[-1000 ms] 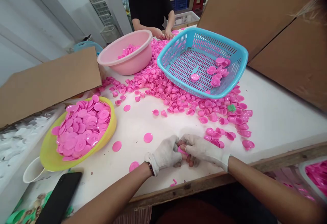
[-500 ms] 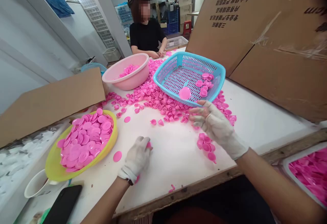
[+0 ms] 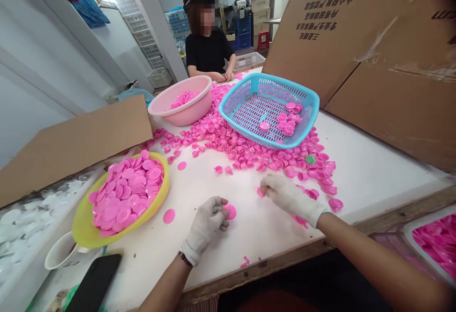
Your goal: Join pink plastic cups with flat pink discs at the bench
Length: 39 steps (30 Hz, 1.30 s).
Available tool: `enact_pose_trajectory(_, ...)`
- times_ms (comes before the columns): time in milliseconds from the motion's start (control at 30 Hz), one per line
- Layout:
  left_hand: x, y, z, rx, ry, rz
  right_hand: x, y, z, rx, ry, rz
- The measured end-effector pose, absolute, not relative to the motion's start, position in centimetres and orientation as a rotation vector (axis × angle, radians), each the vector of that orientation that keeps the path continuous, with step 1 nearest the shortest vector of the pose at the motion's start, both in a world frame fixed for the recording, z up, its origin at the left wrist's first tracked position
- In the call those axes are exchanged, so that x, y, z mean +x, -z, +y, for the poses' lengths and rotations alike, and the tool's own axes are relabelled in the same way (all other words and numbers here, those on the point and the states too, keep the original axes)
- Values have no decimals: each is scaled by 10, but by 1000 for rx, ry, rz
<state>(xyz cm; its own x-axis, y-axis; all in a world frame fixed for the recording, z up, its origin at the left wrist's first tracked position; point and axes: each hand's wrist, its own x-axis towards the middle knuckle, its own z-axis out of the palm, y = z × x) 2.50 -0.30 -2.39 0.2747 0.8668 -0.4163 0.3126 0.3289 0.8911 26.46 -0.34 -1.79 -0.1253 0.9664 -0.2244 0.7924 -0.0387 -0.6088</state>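
Observation:
Both my hands wear white gloves with bare fingertips. My left hand point(image 3: 206, 226) is over the white tabletop point(image 3: 210, 269), its thumb and fingers closed on the edge of a flat pink toy saucer point(image 3: 231, 212). To its right, my right hand point(image 3: 290, 195) pinches a small pink toy cup point(image 3: 261, 192), partly hidden by the fingers. Beyond my hands lies a heap of pink cups point(image 3: 245, 153). A blue plastic basket point(image 3: 224, 112) rests on the heap, with several pink cups and a pink piece point(image 3: 264, 126) inside.
At left, a yellow bowl point(image 3: 80, 229) is full of pink saucers, beside a black phone point(image 3: 94, 283) and a white cup point(image 3: 59, 252). A pink basin point(image 3: 192, 112) stands farther back. A person point(image 3: 210, 55) sits across the table. Large cardboard point(image 3: 356, 51) leans at right.
My right hand has come away from the basket's near edge, down and left, and now pinches a cup. My left hand has moved right with a saucer. The pink piece has settled in the basket.

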Motion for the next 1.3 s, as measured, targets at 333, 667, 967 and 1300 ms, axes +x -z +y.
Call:
enact_pose_trajectory(333, 32, 26, -17, 932, -543, 1130, 249, 34, -9, -1807, -1408, -1705)
enact_pose_trajectory(667, 88, 25, 0, 1178, -500, 1156, 248, 27, -13, -1609, -1556, -1324)
enact_pose_trajectory(967, 93, 44, 27, 1151, -323, 1096, 248, 57, 3, -1663, -1605, -1232)
enact_pose_trajectory(1300, 90, 24, 44, 1286, -265, 1144, 255, 35, 15, -1537, -1715, -1181)
